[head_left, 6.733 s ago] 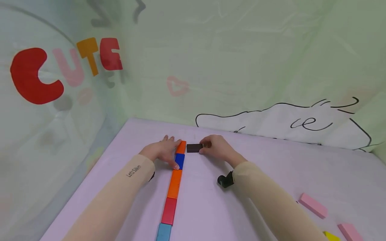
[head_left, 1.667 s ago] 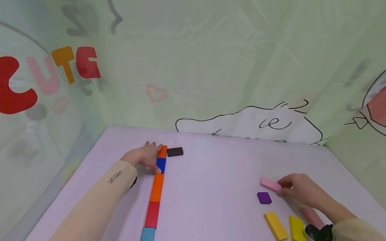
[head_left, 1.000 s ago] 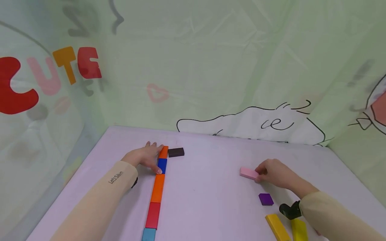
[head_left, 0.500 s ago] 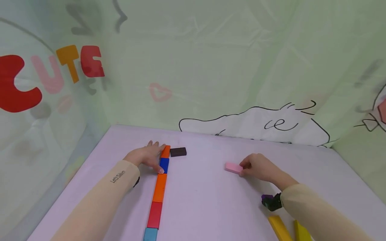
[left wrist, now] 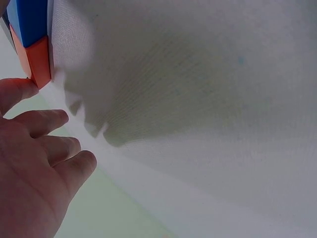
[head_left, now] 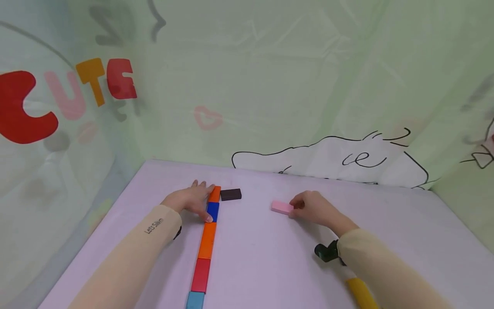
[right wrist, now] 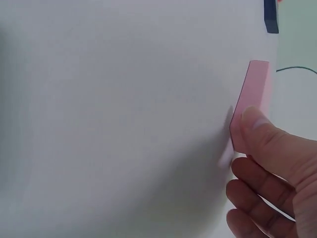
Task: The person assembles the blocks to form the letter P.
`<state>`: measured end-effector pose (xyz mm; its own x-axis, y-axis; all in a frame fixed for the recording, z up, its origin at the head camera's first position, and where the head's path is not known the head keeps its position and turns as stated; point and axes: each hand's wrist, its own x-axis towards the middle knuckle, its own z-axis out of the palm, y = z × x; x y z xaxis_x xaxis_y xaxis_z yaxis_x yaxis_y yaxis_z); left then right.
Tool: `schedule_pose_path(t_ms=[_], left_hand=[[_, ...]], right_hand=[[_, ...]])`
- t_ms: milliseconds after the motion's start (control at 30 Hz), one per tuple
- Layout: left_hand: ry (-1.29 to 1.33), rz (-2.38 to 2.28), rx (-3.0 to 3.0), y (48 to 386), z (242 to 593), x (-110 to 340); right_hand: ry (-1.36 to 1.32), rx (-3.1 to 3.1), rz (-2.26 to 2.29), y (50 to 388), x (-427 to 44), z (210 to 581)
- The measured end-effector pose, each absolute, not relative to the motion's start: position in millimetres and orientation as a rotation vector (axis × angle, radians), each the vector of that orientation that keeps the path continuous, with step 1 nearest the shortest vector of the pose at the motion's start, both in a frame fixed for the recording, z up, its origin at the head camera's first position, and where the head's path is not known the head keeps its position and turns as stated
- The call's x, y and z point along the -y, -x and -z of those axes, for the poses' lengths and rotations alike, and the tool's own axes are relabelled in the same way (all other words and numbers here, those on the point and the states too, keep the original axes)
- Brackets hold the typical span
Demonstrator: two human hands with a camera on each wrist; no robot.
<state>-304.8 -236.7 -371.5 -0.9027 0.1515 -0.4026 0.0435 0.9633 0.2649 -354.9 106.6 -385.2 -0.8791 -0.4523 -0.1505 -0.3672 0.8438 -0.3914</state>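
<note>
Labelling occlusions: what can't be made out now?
Head: light blue block and yellow block, near ends cut by bottom edge; pink block, right end behind right hand.
Left wrist: deep blue block, cut by top edge.
Right wrist: dark brown block, cut by top edge.

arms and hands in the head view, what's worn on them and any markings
The left sleeve and right sleeve are long and beige; the left has small dark lettering near its cuff. A black device sits at the right wrist, and a black bit shows at the left. The left hand and right hand wear no gloves.
</note>
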Motion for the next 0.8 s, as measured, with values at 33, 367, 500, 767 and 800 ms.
schedule_pose_path(t_ms=[33, 367, 500, 767, 800], left_hand=[[-0.143, -0.351, -2.683, 305, 372, 237], [-0.16, -0.346, -2.679, 305, 372, 240], [-0.144, -0.34, -2.676, 305, 371, 239], [-0.124, -0.361, -2.684, 306, 374, 239], [-0.12, -0.363, -2.684, 306, 374, 239]], right_hand=[[0.631, -2.789, 0.524, 356, -103, 386], [0.66, -2.805, 0.591, 364, -75, 393], [0.7, -2.808, 0.609, 366, -65, 392], [0.688, -2.798, 0.621, 369, -50, 394], [0.684, -2.795, 0.624, 369, -49, 395]])
